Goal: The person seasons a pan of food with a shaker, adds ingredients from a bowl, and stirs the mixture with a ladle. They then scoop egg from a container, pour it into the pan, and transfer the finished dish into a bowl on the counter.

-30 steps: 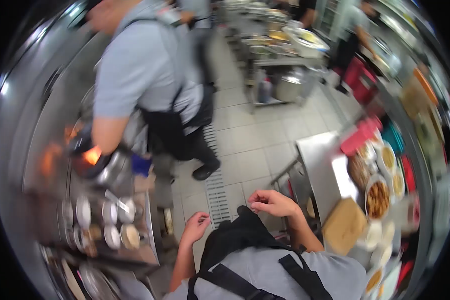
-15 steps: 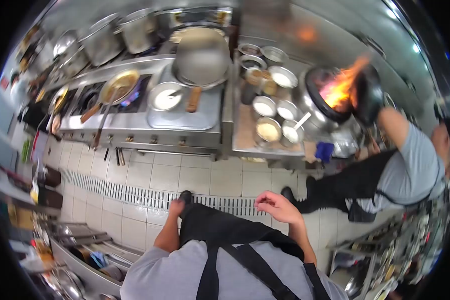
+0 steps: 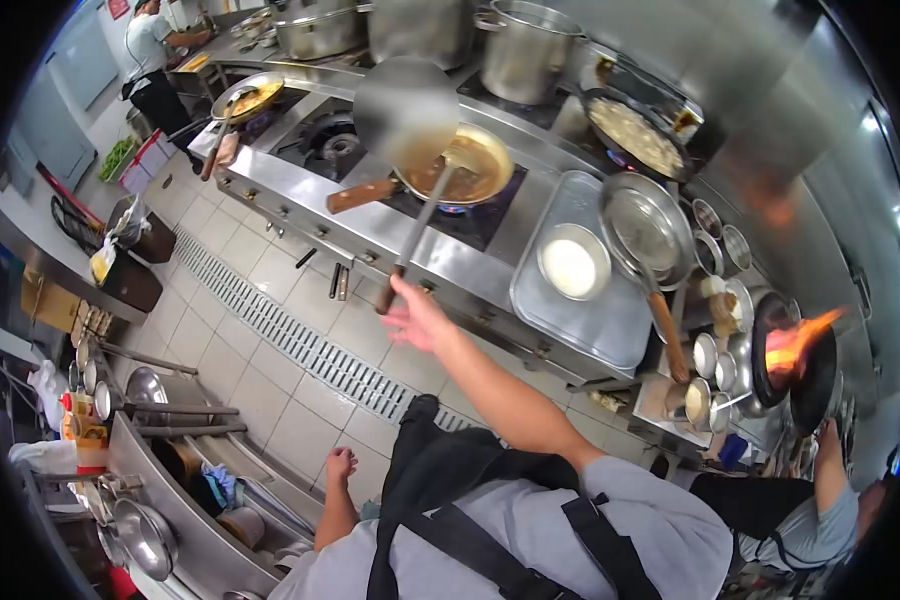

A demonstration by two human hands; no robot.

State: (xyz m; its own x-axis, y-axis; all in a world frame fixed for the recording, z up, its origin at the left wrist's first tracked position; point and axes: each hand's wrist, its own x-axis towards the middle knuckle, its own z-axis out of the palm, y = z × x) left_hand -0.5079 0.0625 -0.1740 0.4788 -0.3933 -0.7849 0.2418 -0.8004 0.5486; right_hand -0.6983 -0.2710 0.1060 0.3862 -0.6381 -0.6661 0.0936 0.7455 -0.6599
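Note:
My right hand point(image 3: 415, 315) is stretched out over the floor towards the stove, fingers apart. It is right beside the lower end of a long ladle handle point(image 3: 420, 225), and I cannot tell whether it touches it. The ladle rests in a wok of brown sauce point(image 3: 465, 172) with a wooden handle, on a lit burner. A grey round pan point(image 3: 405, 105) leans behind that wok. My left hand point(image 3: 340, 466) hangs low by my hip, fingers curled, holding nothing.
A tray point(image 3: 580, 320) with a white-filled bowl point(image 3: 570, 266), an empty wok point(image 3: 645, 225) and small seasoning bowls point(image 3: 710, 360) lie right. A co-worker point(image 3: 820, 510) tends a flaming wok point(image 3: 795, 345). A drain grate point(image 3: 300, 340) crosses the tiles. A steel counter point(image 3: 170, 500) stands left.
The view has swung along the stove line. My right hand rose from near my waist and reached out to the ladle handle. My left hand stayed low at my side.

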